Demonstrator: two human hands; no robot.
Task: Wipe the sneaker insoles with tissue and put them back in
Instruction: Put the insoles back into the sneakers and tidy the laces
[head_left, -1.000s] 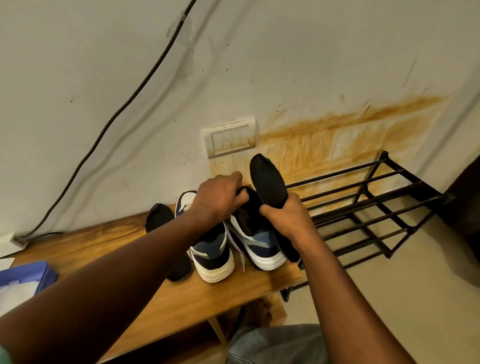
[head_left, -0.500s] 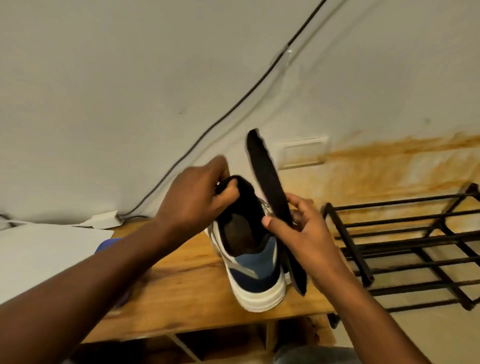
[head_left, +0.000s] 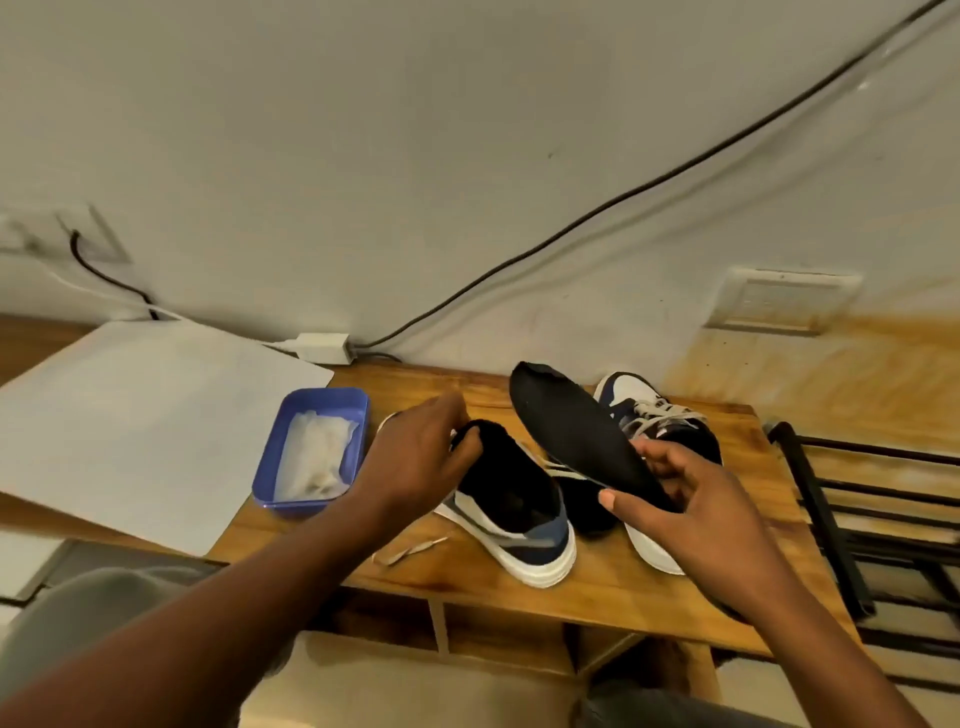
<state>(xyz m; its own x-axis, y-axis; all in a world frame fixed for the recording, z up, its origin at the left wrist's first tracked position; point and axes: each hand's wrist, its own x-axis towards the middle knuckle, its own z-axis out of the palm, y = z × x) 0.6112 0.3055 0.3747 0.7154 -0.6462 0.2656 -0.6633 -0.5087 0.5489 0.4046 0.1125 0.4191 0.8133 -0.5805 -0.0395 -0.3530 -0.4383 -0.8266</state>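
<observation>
Two navy, black and white sneakers stand on a wooden table (head_left: 675, 613). My left hand (head_left: 415, 462) pinches the collar of the near sneaker (head_left: 519, 530), whose opening faces up. My right hand (head_left: 696, 499) holds a black insole (head_left: 571, 431) by its heel end, tilted up to the left above and between the shoes. The second sneaker (head_left: 660, 421) sits behind the insole, partly hidden by it and by my right hand. White tissue (head_left: 311, 452) lies in a blue tray (head_left: 267, 462) left of the shoes.
A white sheet (head_left: 130, 426) covers the table's left part. A white charger (head_left: 322, 347) with cables sits against the wall. A black metal rack (head_left: 857, 519) stands right of the table. Two small pale strips (head_left: 410, 551) lie near the front edge.
My view has swung left, bringing the tray and white sheet into sight. The near sneaker has come down onto the table, and my right hand has tilted the insole flatter over the shoes.
</observation>
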